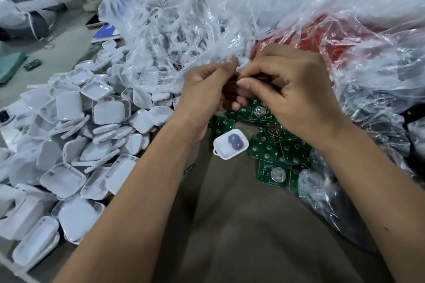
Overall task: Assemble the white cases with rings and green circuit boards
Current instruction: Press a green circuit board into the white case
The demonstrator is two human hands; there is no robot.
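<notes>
Hiding something small, curled fingers (247,85) above circuit boards (266,149).

Bare brown tabletop (230,225) lies open between the two forearms, reaching from the near edge up to a single white case (230,143) lying flat there. To the left a heap of white cases (80,135) crowds the surface right up beside the left forearm. To the right, green circuit boards (276,151) lie scattered just beside the single case, partly under the right hand (292,94). Crumpled clear plastic bags (299,7) (one over something red) wall off the far and right sides, touching both the left hand (207,89) and the right. A strip of grey table (66,46) shows at far left.
</notes>
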